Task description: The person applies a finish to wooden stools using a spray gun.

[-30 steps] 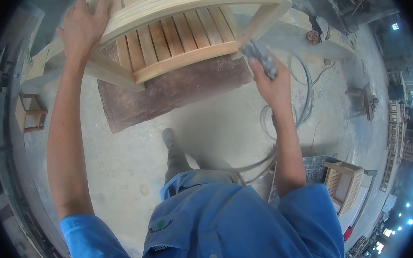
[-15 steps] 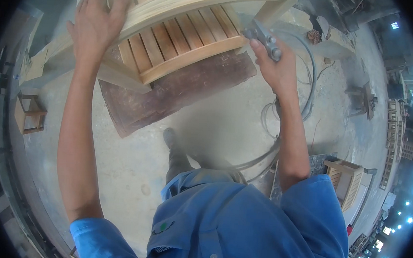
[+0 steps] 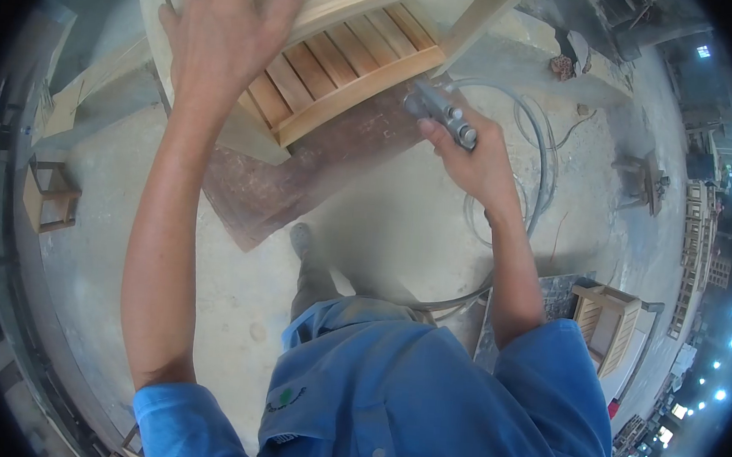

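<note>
My left hand (image 3: 227,36) lies with fingers spread on the upper part of a pale, slatted wooden bench (image 3: 355,75), next to its curved rail. The view's top edge cuts off some fingertips. In my right hand (image 3: 481,156) is a grey metal spray gun (image 3: 442,115), its nozzle end towards the bench and apart from it. My fingers wrap round its handle, with the knobs at its back showing. Under the bench lies a worn reddish-brown board (image 3: 252,212).
A grey hose (image 3: 549,156) loops over the floor by my right arm. Small wooden frames stand at the left (image 3: 54,196) and lower right (image 3: 606,322). Farther right is a small stool (image 3: 641,181). Haze blurs the floor before my legs.
My left hand has shifted right over the bench. The bench and board have turned or slid rightward. My right hand has brought the spray gun lower, towards my body.
</note>
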`<state>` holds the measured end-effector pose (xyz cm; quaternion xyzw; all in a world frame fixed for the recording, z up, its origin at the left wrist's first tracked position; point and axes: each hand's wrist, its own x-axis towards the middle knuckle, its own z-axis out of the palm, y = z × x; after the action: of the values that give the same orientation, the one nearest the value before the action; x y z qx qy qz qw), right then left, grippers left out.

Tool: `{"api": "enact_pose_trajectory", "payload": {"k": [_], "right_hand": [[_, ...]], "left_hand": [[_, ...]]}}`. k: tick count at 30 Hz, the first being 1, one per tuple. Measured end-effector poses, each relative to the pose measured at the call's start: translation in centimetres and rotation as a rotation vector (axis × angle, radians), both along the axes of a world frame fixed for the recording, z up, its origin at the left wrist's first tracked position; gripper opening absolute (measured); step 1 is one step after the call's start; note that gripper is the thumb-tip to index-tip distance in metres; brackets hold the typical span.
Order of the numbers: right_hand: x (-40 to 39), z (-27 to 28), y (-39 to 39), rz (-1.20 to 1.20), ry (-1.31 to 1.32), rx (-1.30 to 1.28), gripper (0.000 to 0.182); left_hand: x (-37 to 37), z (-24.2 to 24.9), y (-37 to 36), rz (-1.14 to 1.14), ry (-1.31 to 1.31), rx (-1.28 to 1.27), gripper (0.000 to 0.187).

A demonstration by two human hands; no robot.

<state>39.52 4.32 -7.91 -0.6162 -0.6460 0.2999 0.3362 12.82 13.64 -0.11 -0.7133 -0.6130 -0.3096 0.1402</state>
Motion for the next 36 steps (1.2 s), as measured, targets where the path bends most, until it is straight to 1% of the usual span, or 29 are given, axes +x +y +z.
{"api": "enact_pose_trajectory", "payload": {"k": [3, 5, 7, 8, 11, 13, 14, 17, 18, 21, 23, 26, 27, 29, 30, 32, 36], "right_hand": [[0.9, -0.4, 1.3, -0.072, 0.008, 0.039, 0.043], [1.6, -0.5, 2.7, -0.123, 0.016, 0.110, 0.041], [2.0, 0.1, 4.1, -0.141, 0.011, 0.058, 0.041], [2.1, -0.1, 4.9, -0.150, 0.011, 0.032, 0.042], [1.8, -3.0, 8.6, -0.152, -0.001, 0.186, 0.042], [0.7, -2.7, 10.1, -0.153, 0.010, 0.225, 0.047], [0.6, -2.4, 10.2, -0.152, 0.017, 0.247, 0.050], [0.0, -0.4, 9.9, -0.138, 0.105, 0.162, 0.057], [0.1, -0.6, 10.0, -0.144, 0.097, 0.186, 0.056], [0.7, -1.9, 10.3, -0.183, 0.051, 0.244, 0.055], [1.1, -2.6, 10.5, -0.244, -0.001, 0.270, 0.054], [1.2, -4.0, 11.4, -0.277, 0.032, 0.249, 0.048], [0.8, -4.1, 11.3, -0.246, 0.081, 0.237, 0.048], [0.0, -4.4, 10.5, -0.186, 0.181, 0.210, 0.049], [-0.5, -4.2, 9.9, -0.157, 0.194, 0.171, 0.049], [-1.2, -3.5, 8.4, -0.097, 0.217, 0.097, 0.049], [-1.9, -3.7, 5.6, -0.019, 0.354, 0.096, 0.051]], "left_hand": [[0.9, 0.9, -0.6, -0.005, -0.091, -0.093, 0.061], [1.3, 1.1, -1.2, 0.021, -0.059, -0.098, 0.064], [1.2, 0.9, -0.7, 0.009, -0.038, -0.084, 0.066], [0.0, 0.0, 0.4, -0.015, -0.032, -0.066, 0.067], [-0.8, -0.6, 1.5, -0.032, -0.018, -0.032, 0.069], [-0.5, -0.3, 1.3, -0.025, -0.027, -0.039, 0.069], [0.1, -0.2, 0.7, -0.022, -0.039, -0.055, 0.069], [0.2, 0.0, 0.7, -0.018, -0.047, -0.067, 0.069], [0.1, -0.1, 0.8, -0.016, -0.046, -0.065, 0.069], [-0.1, 0.1, 0.8, -0.135, -0.065, -0.093, 0.071], [0.2, 0.5, 0.6, -0.189, -0.004, -0.117, 0.072], [0.0, 0.0, 1.0, -0.252, 0.109, -0.097, 0.074], [0.0, 0.1, 1.0, -0.270, 0.152, -0.081, 0.074], [0.4, 0.6, 0.7, -0.256, 0.215, -0.100, 0.068], [0.7, 0.8, 0.5, -0.250, 0.248, -0.110, 0.065], [1.1, 0.8, 0.3, -0.237, 0.354, -0.088, 0.065], [1.3, 0.5, 0.1, -0.207, 0.468, -0.034, 0.061]]}}
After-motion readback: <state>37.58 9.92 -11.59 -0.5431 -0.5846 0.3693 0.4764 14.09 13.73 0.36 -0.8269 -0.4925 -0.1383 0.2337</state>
